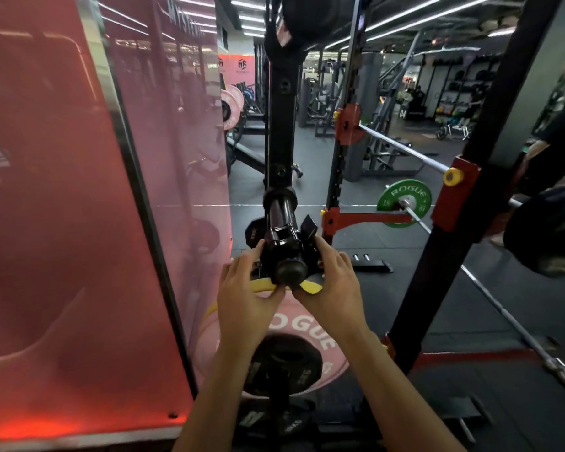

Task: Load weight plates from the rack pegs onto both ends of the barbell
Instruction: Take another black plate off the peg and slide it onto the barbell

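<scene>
Both hands — left (247, 290), right (331, 282) — are gripping a yellow plate (265, 283) at the black rack peg (282, 238). Beyond, a green plate (404, 206) is sitting on the barbell (463, 272).

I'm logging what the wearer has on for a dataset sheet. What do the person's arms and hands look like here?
Both forearms are bare up to the bottom edge of the picture, with no sleeves in view. The left hand and the right hand wear no gloves, and no watch, wristband or ring shows on the visible sides.

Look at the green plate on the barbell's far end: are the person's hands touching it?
No. Both hands, left and right, grip a black collar on a rack peg, well apart from the green plate.
</scene>
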Demonstrator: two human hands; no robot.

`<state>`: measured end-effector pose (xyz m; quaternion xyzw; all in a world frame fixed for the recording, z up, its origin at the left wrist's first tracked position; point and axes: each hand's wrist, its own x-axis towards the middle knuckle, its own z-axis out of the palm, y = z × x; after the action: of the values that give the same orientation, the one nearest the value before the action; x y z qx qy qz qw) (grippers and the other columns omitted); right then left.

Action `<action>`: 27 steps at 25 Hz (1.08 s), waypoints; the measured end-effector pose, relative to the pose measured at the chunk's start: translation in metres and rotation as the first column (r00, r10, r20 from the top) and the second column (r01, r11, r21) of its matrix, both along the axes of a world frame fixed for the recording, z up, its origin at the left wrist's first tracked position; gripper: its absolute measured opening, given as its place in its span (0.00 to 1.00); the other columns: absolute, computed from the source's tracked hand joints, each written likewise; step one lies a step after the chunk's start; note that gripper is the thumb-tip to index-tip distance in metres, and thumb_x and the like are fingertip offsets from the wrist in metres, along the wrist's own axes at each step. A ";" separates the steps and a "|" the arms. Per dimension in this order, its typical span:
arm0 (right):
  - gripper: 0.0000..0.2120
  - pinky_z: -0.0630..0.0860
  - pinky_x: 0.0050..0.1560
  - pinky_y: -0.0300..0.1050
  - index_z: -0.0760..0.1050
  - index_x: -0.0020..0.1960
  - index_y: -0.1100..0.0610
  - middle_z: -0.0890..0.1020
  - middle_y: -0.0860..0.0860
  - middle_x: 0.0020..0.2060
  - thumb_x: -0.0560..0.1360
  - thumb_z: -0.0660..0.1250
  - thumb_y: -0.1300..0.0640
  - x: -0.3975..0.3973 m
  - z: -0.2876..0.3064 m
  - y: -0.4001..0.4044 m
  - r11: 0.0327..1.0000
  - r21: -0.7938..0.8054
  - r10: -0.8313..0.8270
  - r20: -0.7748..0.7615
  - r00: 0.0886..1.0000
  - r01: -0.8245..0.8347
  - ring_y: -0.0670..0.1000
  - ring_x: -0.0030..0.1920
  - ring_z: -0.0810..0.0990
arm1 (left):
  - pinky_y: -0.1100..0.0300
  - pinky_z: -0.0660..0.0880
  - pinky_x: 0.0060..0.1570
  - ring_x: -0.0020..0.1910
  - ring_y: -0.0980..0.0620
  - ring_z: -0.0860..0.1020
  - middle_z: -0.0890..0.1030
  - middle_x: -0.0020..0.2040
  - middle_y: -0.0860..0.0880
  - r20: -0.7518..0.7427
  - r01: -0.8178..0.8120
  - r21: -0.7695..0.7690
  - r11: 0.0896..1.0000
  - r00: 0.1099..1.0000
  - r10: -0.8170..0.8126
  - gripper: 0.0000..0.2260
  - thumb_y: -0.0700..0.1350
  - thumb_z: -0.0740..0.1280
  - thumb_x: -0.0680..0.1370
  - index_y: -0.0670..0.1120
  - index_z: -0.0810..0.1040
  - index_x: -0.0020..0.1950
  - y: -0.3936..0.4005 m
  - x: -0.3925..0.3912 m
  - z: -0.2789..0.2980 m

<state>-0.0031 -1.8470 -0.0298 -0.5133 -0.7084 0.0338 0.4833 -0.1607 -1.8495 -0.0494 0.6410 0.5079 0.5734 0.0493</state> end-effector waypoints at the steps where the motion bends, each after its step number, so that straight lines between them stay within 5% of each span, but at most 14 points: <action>1: 0.43 0.75 0.57 0.51 0.64 0.74 0.53 0.78 0.49 0.60 0.64 0.79 0.54 0.003 -0.001 -0.012 1.000 0.011 0.001 0.020 1.000 -0.002 0.50 0.57 0.73 | 0.55 0.74 0.49 0.52 0.50 0.76 0.80 0.56 0.54 -0.005 -0.030 0.010 0.999 1.000 0.031 0.34 0.44 0.81 0.64 0.49 0.75 0.68 -0.015 0.002 -0.001; 9: 0.43 0.72 0.61 0.52 0.62 0.74 0.49 0.78 0.47 0.60 0.63 0.76 0.48 0.104 -0.003 -0.140 0.999 0.031 0.021 0.023 1.000 -0.021 0.50 0.60 0.72 | 0.53 0.73 0.51 0.54 0.50 0.74 0.80 0.55 0.54 -0.047 -0.058 0.031 0.998 0.997 0.059 0.36 0.45 0.82 0.61 0.53 0.74 0.67 -0.146 0.098 0.004; 13: 0.43 0.74 0.57 0.51 0.63 0.73 0.49 0.78 0.46 0.56 0.63 0.76 0.45 0.224 -0.006 -0.220 0.973 0.043 -0.227 0.022 0.974 0.226 0.50 0.56 0.72 | 0.51 0.75 0.53 0.55 0.50 0.75 0.80 0.56 0.54 -0.128 0.196 0.012 0.980 0.973 -0.193 0.35 0.46 0.82 0.63 0.50 0.75 0.69 -0.189 0.211 0.002; 20: 0.40 0.74 0.58 0.49 0.65 0.70 0.47 0.77 0.44 0.60 0.62 0.78 0.47 0.384 -0.009 -0.326 0.786 0.027 -0.617 -0.029 0.787 0.617 0.49 0.57 0.72 | 0.52 0.74 0.57 0.58 0.52 0.73 0.81 0.58 0.51 -0.259 0.513 0.064 0.856 0.837 -0.483 0.34 0.50 0.81 0.65 0.45 0.76 0.69 -0.235 0.395 0.009; 27: 0.38 0.69 0.54 0.47 0.67 0.71 0.48 0.78 0.45 0.58 0.64 0.75 0.44 0.470 -0.005 -0.339 0.702 0.006 -0.711 0.072 0.699 0.713 0.50 0.56 0.72 | 0.52 0.72 0.56 0.58 0.52 0.72 0.80 0.59 0.50 -0.220 0.599 0.093 0.796 0.792 -0.570 0.34 0.51 0.82 0.64 0.45 0.76 0.68 -0.225 0.492 -0.002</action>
<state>0.4672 -2.1858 -0.0349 -0.7532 -0.4709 -0.1653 0.4285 0.3313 -2.0749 -0.0519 0.8177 0.2397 0.5075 0.1276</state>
